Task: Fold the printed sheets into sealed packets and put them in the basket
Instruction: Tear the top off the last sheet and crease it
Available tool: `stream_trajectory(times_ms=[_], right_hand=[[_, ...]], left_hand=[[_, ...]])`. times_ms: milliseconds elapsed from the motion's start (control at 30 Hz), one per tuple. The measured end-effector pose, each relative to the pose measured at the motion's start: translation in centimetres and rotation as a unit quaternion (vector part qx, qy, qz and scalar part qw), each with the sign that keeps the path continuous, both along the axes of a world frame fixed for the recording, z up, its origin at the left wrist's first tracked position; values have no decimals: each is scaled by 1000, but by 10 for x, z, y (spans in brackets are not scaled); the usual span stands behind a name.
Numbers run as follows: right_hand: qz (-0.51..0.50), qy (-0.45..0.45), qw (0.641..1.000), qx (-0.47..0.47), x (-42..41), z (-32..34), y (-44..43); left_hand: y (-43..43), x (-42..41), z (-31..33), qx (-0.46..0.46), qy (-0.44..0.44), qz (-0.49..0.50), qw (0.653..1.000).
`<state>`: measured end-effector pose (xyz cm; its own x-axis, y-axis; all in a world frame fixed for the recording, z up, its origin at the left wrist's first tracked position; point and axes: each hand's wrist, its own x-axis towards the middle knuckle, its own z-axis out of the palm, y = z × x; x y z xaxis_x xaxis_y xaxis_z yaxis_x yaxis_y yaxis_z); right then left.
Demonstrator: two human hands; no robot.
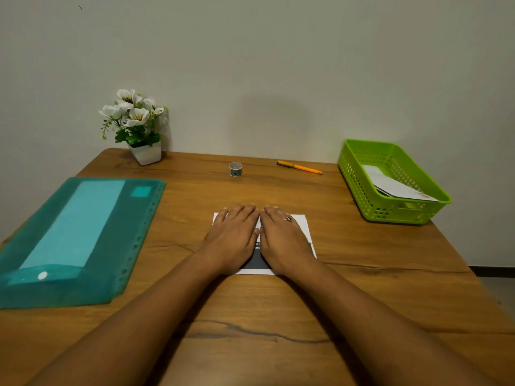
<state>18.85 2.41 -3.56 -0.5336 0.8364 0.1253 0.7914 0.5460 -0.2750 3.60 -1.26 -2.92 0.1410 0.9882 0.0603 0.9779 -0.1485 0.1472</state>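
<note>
The printed sheet [302, 228] lies at the middle of the surface [250, 316], partly folded, its white flap over a dark printed panel. The left hand [232, 235] and right hand [284, 236] lie flat and spread on it, side by side, gripping nothing, likely to set the crease. The basket [362, 185] at the far right corner holds finished packets [395, 186]; the tape roll [235, 169] waits by the far edge.

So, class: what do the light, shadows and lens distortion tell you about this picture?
Head view: soft, even light, no harsh glare; faint shadow on the wall above the hands; wide-angle lens bows the table edges and stretches the teal folder; print on the folded sheet too small to read.
</note>
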Motion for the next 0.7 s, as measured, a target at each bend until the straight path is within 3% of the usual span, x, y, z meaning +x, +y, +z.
stream_trajectory(times_ms=[267, 700], right_hand=[[-1, -117, 993, -26, 41, 4, 8], [-11, -162, 980, -114, 68, 34, 29]], left_hand=[[-2, -21, 1, -48, 55, 39, 997], [8, -43, 38, -62, 64, 37, 995]])
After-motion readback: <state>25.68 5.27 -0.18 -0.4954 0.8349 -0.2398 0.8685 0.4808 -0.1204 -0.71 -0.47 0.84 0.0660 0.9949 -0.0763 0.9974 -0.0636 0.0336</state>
